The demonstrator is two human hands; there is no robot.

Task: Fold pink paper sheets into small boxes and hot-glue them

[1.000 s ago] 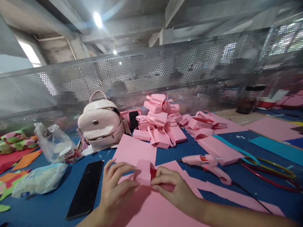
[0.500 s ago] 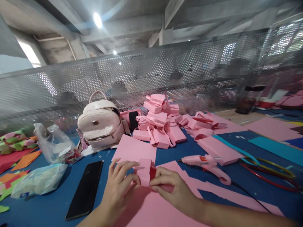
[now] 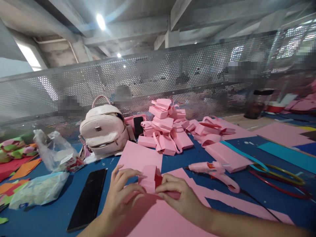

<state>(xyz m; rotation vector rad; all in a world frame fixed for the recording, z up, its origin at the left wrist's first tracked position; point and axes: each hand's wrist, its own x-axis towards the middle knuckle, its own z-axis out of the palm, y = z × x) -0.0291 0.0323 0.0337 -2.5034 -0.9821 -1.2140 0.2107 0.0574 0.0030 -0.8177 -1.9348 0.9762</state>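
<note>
Over pink sheets in front of me is a small folded pink bag [image 3: 148,179], paper or felt-like, its inner side redder. My right hand [image 3: 179,194] pinches its right edge between thumb and fingers. At the left edge, my left hand [image 3: 123,187] holds the piece loosely, fingertips and thumb on it and the other fingers spread. Beneath both hands lies a large pink sheet [image 3: 158,217], with another pink sheet [image 3: 138,154] just behind. A pink glue gun [image 3: 214,172] lies to the right of my right hand, its cord running toward the front.
Behind my hands rises a pile of finished-looking pink bags [image 3: 165,128]. A white backpack [image 3: 103,128], black phone [image 3: 87,199] and plastic bags [image 3: 39,191] stand or lie left. On the right are teal strips [image 3: 286,158] and coloured loops [image 3: 281,184]. A perforated metal screen [image 3: 153,79] closes off the back.
My left fingers have shifted slightly left and loosened on the folded piece. The right hand keeps its pinch. The whole view has moved a little.
</note>
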